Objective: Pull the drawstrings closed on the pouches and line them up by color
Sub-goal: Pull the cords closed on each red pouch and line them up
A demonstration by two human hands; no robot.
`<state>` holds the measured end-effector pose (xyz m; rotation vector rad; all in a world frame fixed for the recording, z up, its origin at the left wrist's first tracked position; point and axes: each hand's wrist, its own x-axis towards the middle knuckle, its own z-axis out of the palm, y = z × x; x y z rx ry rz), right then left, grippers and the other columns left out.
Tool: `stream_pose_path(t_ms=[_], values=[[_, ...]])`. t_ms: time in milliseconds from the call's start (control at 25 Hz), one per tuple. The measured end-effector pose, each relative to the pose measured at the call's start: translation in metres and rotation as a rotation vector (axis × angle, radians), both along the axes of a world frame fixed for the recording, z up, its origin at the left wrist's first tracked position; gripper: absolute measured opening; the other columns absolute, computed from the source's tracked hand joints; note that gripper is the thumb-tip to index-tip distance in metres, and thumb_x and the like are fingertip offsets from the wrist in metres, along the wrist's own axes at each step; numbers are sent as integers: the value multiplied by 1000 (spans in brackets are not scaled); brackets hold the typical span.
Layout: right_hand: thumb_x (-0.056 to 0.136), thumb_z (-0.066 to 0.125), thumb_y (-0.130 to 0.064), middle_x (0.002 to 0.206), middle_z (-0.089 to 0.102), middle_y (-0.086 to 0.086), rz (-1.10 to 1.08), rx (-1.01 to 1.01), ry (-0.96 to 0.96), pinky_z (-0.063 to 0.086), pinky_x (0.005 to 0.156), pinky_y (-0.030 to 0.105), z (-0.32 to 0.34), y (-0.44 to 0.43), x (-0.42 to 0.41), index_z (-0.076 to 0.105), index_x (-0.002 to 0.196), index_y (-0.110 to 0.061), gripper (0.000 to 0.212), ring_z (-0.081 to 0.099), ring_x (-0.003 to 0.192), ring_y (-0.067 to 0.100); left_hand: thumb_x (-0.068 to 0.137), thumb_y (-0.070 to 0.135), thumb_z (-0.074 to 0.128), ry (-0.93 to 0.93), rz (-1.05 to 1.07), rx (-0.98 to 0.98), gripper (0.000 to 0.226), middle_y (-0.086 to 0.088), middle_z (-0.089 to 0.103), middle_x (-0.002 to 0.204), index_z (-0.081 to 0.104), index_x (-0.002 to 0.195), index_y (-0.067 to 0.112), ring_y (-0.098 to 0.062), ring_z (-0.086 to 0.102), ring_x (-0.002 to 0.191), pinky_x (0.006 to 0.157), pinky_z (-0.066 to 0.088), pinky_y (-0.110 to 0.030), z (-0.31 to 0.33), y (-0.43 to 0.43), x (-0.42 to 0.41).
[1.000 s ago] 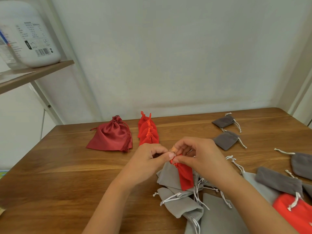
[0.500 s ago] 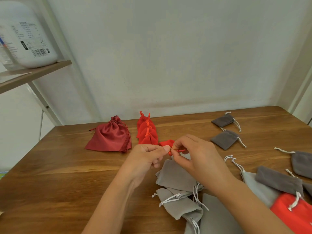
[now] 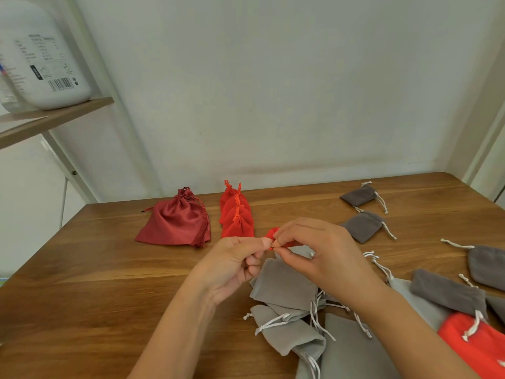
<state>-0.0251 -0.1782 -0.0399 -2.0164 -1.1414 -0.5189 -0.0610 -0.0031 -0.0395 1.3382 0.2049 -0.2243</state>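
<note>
you have soft, even light here, and its source can't be told. the wooden surface (image 3: 90, 272) shows a mild pale sheen on its left side, with no hard glare. the satin dark red pouch (image 3: 175, 222) catches gentle highlights and throws only a thin, diffuse shadow. the wide lens tilts and bows the shelf (image 3: 54, 119) near the edge, and the white jug (image 3: 46, 56) on it looks slightly soft.
</note>
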Motion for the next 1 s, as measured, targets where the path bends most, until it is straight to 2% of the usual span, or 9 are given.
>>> stream_pose_path(t_ms=[120, 240, 280, 360, 520, 680, 760, 880, 1000], values=[[83, 57, -37, 93, 67, -17, -17, -31, 55, 44, 81, 13, -1, -2, 2, 68, 82, -22, 18, 55, 93, -3, 78, 12, 67, -86, -23, 154, 9, 5, 38, 50, 66, 73, 4, -3, 35, 44, 45, 36, -14, -1, 0, -1], [89, 63, -26, 103, 66, -14, 85, 114, 433, 44, 85, 14, 0, -5, 3, 63, 91, -21, 5, 58, 103, 1, 76, 16, 74, -199, -68, 241, 5, 5, 42, 48, 76, 75, 11, -5, 37, 46, 50, 36, -16, 3, 2, -4], [90, 64, -19, 104, 67, -9, 147, 168, 573, 47, 87, 17, 1, -6, 3, 61, 95, -18, 6, 60, 103, 4, 73, 17, 76, -232, -86, 247, 4, 5, 45, 48, 76, 74, 13, -6, 39, 47, 51, 37, -16, 5, 2, -5], [85, 68, -19, 99, 70, -2, 223, 230, 719, 51, 88, 26, 1, -9, 4, 59, 98, -16, 17, 64, 98, 9, 70, 20, 73, -282, -112, 245, 7, 7, 52, 50, 77, 73, 15, -5, 41, 49, 53, 39, -17, 6, 3, -7], [76, 71, -33, 90, 70, 0, 237, 215, 776, 52, 78, 28, 3, -10, 7, 69, 90, -24, 17, 65, 86, 14, 70, 18, 72, -350, -122, 259, 5, 7, 60, 54, 77, 71, 16, -4, 45, 48, 52, 41, -16, 6, 3, -7], [78, 75, -25, 80, 65, -5, 255, 183, 774, 47, 67, 22, 3, -10, 7, 67, 85, -22, 11, 57, 72, 10, 64, 28, 76, -417, -81, 283, 17, 5, 63, 60, 74, 73, 13, -4, 50, 50, 52, 42, -15, 3, 2, -5], [82, 73, -18, 73, 60, -5, 218, 152, 739, 43, 62, 22, 2, -9, 6, 65, 83, -18, 8, 51, 66, 8, 66, 31, 73, -461, -67, 351, 15, 4, 61, 59, 74, 72, 17, -6, 49, 51, 52, 42, -17, 1, 0, -4], [82, 72, -18, 68, 57, -2, 159, 119, 728, 41, 59, 26, 1, -9, 4, 64, 80, -15, 8, 47, 62, 9, 72, 21, 71, -514, -1, 467, 3, 9, 56, 56, 73, 70, 21, -8, 46, 54, 54, 39, -23, -2, -5, -3], [81, 72, -13, 65, 58, -5, 107, 126, 732, 42, 58, 23, 2, -7, 3, 64, 79, -11, 8, 49, 59, 5, 75, 15, 71, -601, 53, 647, 13, 14, 53, 59, 69, 69, 26, -3, 46, 59, 56, 40, -20, -4, -8, -3]])
